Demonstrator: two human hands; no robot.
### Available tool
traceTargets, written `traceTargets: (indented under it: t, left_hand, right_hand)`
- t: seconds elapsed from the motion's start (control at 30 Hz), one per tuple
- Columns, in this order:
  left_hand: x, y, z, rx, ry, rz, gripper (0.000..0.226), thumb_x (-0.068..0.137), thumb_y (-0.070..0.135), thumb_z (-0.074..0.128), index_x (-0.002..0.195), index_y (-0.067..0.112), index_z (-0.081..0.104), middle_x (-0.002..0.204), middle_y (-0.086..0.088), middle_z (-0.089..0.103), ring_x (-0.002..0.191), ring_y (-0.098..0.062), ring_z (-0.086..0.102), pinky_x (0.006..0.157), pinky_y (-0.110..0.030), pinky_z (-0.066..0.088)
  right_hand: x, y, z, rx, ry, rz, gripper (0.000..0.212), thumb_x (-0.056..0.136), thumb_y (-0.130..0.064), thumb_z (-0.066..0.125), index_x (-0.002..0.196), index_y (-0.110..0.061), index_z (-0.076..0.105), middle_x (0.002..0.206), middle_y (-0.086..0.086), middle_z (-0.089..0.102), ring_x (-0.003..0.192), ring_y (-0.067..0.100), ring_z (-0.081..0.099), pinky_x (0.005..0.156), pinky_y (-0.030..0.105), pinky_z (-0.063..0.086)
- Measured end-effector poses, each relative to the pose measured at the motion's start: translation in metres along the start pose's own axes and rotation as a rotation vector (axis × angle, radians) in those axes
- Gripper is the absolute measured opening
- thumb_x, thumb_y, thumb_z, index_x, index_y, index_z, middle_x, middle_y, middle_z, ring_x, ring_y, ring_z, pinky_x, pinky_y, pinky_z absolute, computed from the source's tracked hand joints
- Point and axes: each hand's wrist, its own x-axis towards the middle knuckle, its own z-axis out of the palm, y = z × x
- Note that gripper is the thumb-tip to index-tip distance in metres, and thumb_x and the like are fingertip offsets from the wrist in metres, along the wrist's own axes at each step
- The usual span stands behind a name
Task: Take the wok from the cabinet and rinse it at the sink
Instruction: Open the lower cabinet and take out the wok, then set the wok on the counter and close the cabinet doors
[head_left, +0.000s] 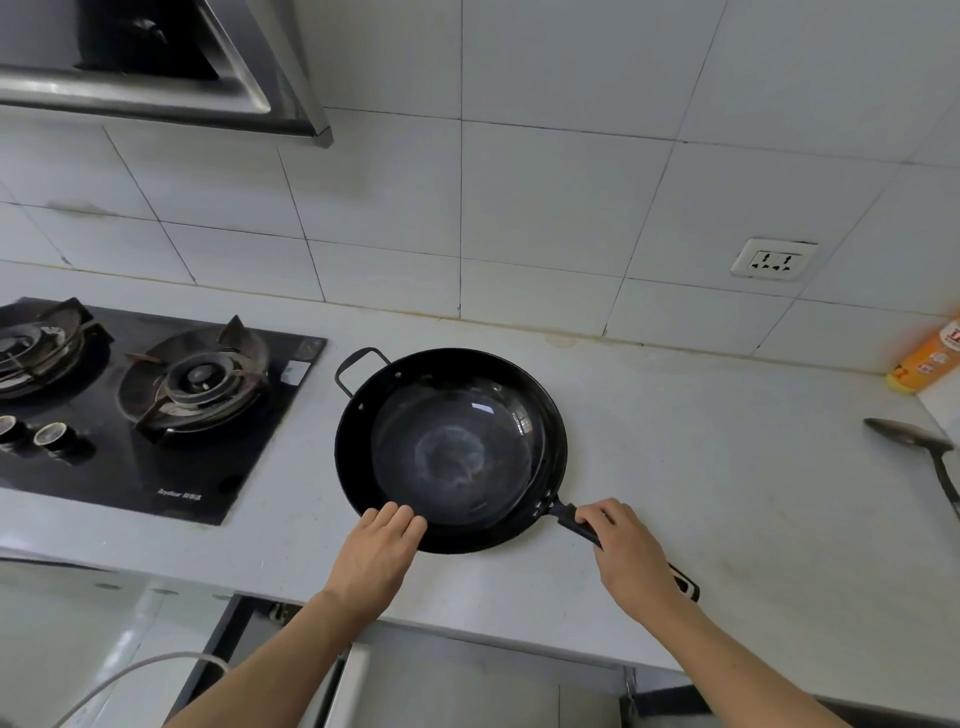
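On the pale countertop, just right of the black gas hob, sat the dark wok, upright, its small loop handle pointing far-left. The right hand was wrapped around the long black handle at the near-right, fingers closed on it. The left hand lay with fingers together and extended, tips touching the wok's near rim. A metal spatula rested well apart, far right, near an orange bottle.

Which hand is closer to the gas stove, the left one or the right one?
Left. The left hand rests on the near rim of the wok, just right of the gas stove. The right hand grips the wok's long handle, farther right.
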Motion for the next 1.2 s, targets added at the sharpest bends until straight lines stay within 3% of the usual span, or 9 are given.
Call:
traceTargets:
  t: [0.2, 0.33, 0.43, 0.53, 0.7, 0.83, 0.97, 1.07, 1.2]
  left_hand:
    - [-0.006, 0.002, -0.013, -0.075, -0.045, -0.010, 0.036, 0.063, 0.025, 0.085, 0.085, 0.024, 0.056, 0.080, 0.010, 0.054, 0.071, -0.013, 0.049, 0.059, -0.024, 0.046]
    - [-0.016, 0.007, -0.025, -0.113, -0.025, -0.033, 0.033, 0.066, 0.028, 0.083, 0.088, 0.025, 0.059, 0.084, 0.011, 0.058, 0.075, -0.011, 0.054, 0.061, -0.022, 0.050]
    - [-0.031, 0.011, -0.031, -0.167, 0.024, -0.082, 0.034, 0.073, 0.022, 0.079, 0.103, 0.021, 0.063, 0.101, 0.008, 0.064, 0.088, -0.015, 0.060, 0.071, -0.027, 0.055]
    - [-0.053, 0.015, -0.036, -0.215, 0.061, -0.160, 0.035, 0.074, 0.015, 0.077, 0.106, 0.017, 0.063, 0.108, 0.004, 0.065, 0.096, -0.021, 0.062, 0.075, -0.033, 0.055]
    - [-0.104, 0.014, -0.027, -0.211, 0.060, -0.298, 0.025, 0.080, 0.014, 0.068, 0.105, 0.016, 0.064, 0.111, 0.001, 0.064, 0.101, -0.024, 0.060, 0.082, -0.037, 0.054]
    - [-0.146, 0.005, -0.019, -0.208, 0.008, -0.341, 0.028, 0.085, 0.031, 0.045, 0.104, 0.019, 0.062, 0.107, 0.002, 0.062, 0.096, -0.023, 0.058, 0.079, -0.036, 0.053]
    - [-0.179, -0.011, -0.005, -0.249, -0.130, -0.504, 0.041, 0.084, 0.029, 0.060, 0.124, 0.018, 0.057, 0.130, -0.002, 0.056, 0.116, -0.027, 0.052, 0.090, -0.039, 0.050]
    - [-0.202, -0.022, 0.004, -0.266, -0.247, -0.637, 0.057, 0.088, 0.034, 0.058, 0.140, 0.019, 0.040, 0.145, -0.004, 0.038, 0.129, -0.030, 0.039, 0.099, -0.040, 0.045]
    - [-0.234, -0.045, 0.022, -0.286, -0.304, -0.750, 0.058, 0.090, 0.038, 0.054, 0.140, 0.016, 0.034, 0.148, -0.004, 0.033, 0.132, -0.029, 0.035, 0.102, -0.039, 0.042]
  right_hand:
    - [-0.002, -0.002, -0.006, -0.039, -0.012, -0.011, 0.049, 0.081, -0.001, 0.066, 0.120, -0.026, 0.051, 0.115, -0.005, 0.052, 0.098, 0.016, 0.048, 0.079, 0.028, 0.044]
    - [-0.006, -0.008, -0.007, -0.076, 0.006, -0.016, 0.044, 0.085, -0.015, 0.066, 0.125, -0.023, 0.050, 0.120, -0.004, 0.054, 0.106, 0.019, 0.048, 0.090, 0.031, 0.042]
    - [-0.012, -0.018, -0.005, -0.053, 0.102, -0.044, 0.047, 0.081, -0.010, 0.065, 0.125, -0.019, 0.052, 0.119, -0.002, 0.056, 0.110, 0.021, 0.049, 0.092, 0.035, 0.042]
    - [-0.023, -0.033, 0.005, 0.059, 0.160, -0.200, 0.045, 0.081, -0.004, 0.060, 0.125, -0.016, 0.053, 0.122, -0.002, 0.054, 0.114, 0.018, 0.046, 0.095, 0.034, 0.040]
    - [-0.047, -0.054, 0.040, 0.082, -0.016, -0.350, 0.040, 0.083, -0.010, 0.059, 0.123, -0.015, 0.056, 0.122, 0.001, 0.054, 0.115, 0.020, 0.047, 0.094, 0.031, 0.040]
    - [-0.064, -0.076, 0.059, -0.009, -0.214, -0.346, 0.045, 0.089, -0.021, 0.056, 0.134, -0.022, 0.048, 0.135, -0.001, 0.044, 0.125, 0.021, 0.039, 0.099, 0.031, 0.036]
    - [-0.068, -0.102, 0.066, -0.204, -0.350, -0.328, 0.058, 0.093, -0.035, 0.053, 0.146, -0.024, 0.032, 0.153, 0.005, 0.025, 0.141, 0.025, 0.019, 0.112, 0.038, 0.024]
    - [-0.071, -0.127, 0.074, -0.256, -0.401, -0.297, 0.065, 0.093, -0.041, 0.054, 0.149, -0.025, 0.024, 0.158, 0.007, 0.014, 0.143, 0.029, 0.011, 0.115, 0.042, 0.020]
    - [-0.071, -0.158, 0.096, -0.266, -0.422, -0.282, 0.070, 0.093, -0.043, 0.055, 0.150, -0.024, 0.019, 0.160, 0.010, 0.008, 0.145, 0.030, 0.007, 0.117, 0.044, 0.020]
